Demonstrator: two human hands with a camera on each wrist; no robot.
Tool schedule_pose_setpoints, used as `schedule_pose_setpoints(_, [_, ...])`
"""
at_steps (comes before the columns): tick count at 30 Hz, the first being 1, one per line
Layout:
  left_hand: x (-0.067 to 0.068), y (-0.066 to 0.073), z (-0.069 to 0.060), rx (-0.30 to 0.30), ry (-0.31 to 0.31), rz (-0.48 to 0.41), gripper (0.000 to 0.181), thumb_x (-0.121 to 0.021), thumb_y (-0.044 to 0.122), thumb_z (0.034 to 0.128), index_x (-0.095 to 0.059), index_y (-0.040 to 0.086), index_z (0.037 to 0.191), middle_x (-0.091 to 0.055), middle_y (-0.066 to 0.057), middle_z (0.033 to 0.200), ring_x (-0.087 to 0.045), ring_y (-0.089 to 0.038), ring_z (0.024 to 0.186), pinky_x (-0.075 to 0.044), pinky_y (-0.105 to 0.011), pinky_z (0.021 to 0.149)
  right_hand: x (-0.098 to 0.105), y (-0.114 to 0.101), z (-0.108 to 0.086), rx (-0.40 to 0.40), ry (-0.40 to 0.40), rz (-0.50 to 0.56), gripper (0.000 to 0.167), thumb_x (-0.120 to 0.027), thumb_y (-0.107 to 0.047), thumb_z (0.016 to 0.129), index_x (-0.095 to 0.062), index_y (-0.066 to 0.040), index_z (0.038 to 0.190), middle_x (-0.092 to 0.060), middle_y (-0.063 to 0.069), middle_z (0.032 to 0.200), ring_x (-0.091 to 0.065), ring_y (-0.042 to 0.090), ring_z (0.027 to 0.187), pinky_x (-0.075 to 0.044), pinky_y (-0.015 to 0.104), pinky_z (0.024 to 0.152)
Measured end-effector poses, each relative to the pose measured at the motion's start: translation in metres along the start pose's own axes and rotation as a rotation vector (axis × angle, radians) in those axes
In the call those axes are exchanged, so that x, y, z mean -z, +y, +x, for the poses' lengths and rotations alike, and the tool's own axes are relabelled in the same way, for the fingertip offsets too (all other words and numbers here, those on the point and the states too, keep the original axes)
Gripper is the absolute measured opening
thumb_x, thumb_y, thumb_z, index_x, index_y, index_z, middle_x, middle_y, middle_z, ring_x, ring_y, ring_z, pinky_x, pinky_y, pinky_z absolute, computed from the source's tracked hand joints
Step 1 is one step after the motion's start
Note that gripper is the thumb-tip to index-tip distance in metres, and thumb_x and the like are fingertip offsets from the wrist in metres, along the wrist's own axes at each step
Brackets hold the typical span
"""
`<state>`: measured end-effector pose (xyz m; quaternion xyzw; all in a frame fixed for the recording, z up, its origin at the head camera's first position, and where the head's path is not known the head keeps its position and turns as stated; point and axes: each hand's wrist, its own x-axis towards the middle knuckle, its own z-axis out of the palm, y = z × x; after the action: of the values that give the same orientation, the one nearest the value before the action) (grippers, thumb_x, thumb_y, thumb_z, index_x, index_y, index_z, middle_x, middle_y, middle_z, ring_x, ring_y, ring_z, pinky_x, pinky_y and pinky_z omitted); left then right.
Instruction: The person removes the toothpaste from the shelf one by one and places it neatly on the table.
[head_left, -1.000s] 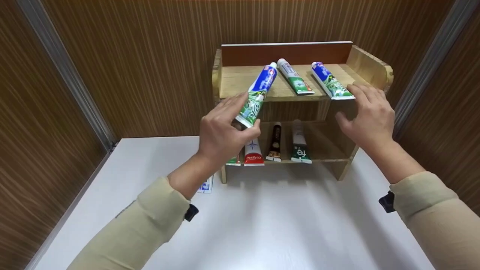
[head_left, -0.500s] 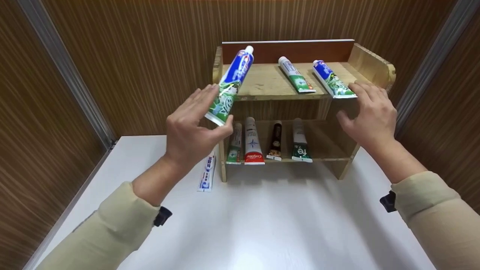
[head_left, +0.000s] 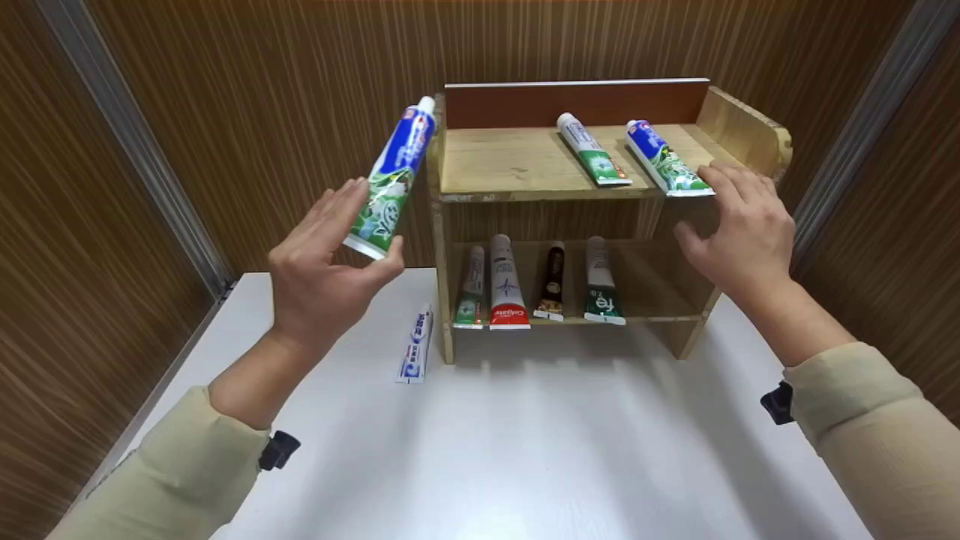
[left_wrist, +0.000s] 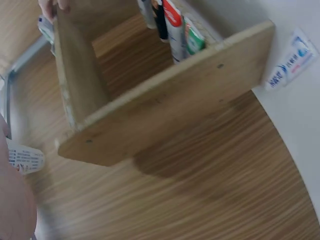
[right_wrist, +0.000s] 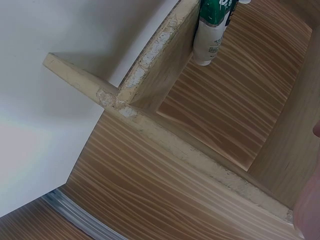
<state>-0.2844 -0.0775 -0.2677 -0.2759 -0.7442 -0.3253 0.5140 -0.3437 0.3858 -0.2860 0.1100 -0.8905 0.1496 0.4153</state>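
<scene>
My left hand pinches a blue and green toothpaste tube between fingers and thumb, left of the wooden rack, with the cap tilted up. At the rack's right side, my right hand has its fingertips at the crimped end of a matching toothpaste tube on the top shelf, thumb apart below; whether they touch the tube I cannot tell. Beside that one lies a white and green toothpaste tube. In the left wrist view, part of the held tube shows at the left edge.
Several tubes lie on the lower shelf: white-green, red-white Colgate, dark brown and dark green and white. A white-blue tube lies on the white table left of the rack. Wood-patterned walls enclose the table.
My left hand has moved left with the tube, from in front of the rack to beside it, uncovering the lower left tubes and the one on the table. My right hand stays nearly still.
</scene>
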Motion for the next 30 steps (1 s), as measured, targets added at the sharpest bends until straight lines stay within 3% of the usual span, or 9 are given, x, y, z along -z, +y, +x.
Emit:
schedule_pose_setpoints(12, [0.006,-0.025,-0.024,0.095,-0.053,0.091,0.058,-0.084,0.019,0.0896,-0.066,-0.002,0.141,-0.068,-0.017,0.138,-0.066,-0.035,0.129,-0.046,-0.036,0.113,0.0,0.0,0.0,-0.004,0.005,0.0,0.059,-0.078,-0.022,0.088,-0.063,-0.004,0.142,-0.061,0.017,0.149,-0.053,0.039,0.141,-0.032,0.048,0.125])
schedule_pose_setpoints(23, [0.005,-0.038,-0.047,0.185,-0.066,0.081,0.057,-0.086,0.013,0.0863,-0.068,0.0,0.139,-0.07,-0.015,0.137,-0.066,-0.037,0.127,-0.049,-0.045,0.11,0.0,0.001,-0.001,0.003,0.011,-0.002,0.059,-0.079,-0.022,0.088,-0.063,-0.003,0.141,-0.061,0.018,0.148,-0.053,0.039,0.14,-0.033,0.048,0.125])
schedule_pose_setpoints(30, [0.006,-0.048,-0.064,0.212,-0.097,0.122,0.058,-0.086,0.012,0.0854,-0.068,-0.001,0.139,-0.069,-0.016,0.136,-0.067,-0.039,0.125,-0.049,-0.047,0.11,-0.001,0.0,-0.001,0.011,0.02,0.007,0.059,-0.079,-0.022,0.087,-0.064,-0.003,0.141,-0.063,0.017,0.146,-0.054,0.039,0.14,-0.032,0.048,0.125])
